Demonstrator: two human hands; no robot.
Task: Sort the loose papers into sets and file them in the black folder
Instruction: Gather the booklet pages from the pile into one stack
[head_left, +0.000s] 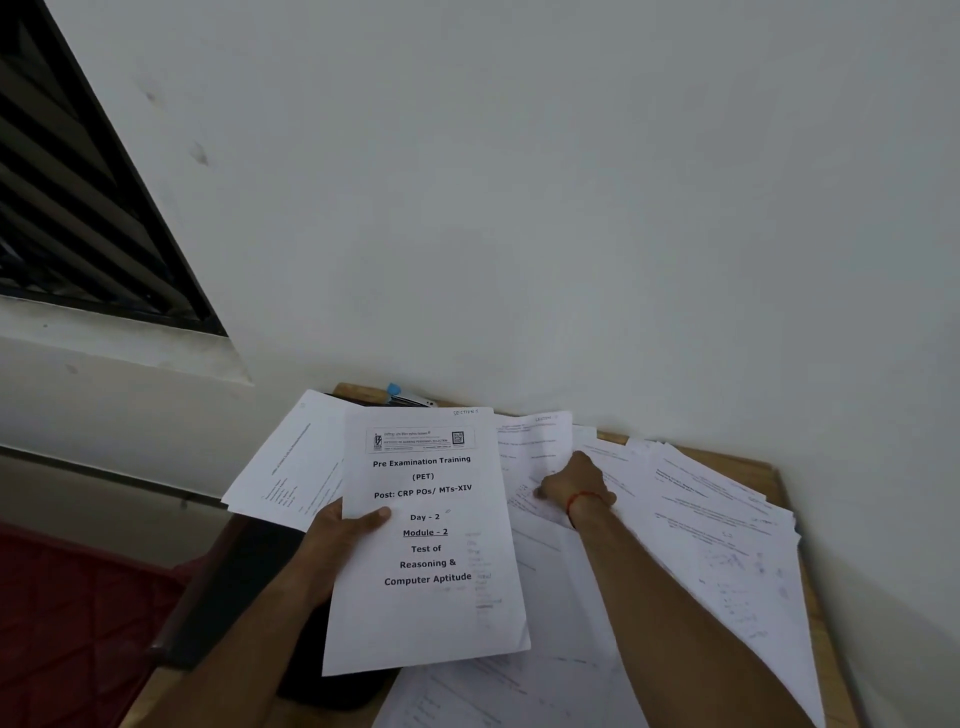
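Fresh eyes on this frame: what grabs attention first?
The printed cover sheet headed "Pre Examination Training (PET)" dominates the centre, gripped at its left edge by the left hand. To its right, the right hand, with a red thread at the wrist, reaches into loose papers fanned across the wooden table against the white wall.

White papers (727, 519), black folder (244, 571), red wristband (579, 501).
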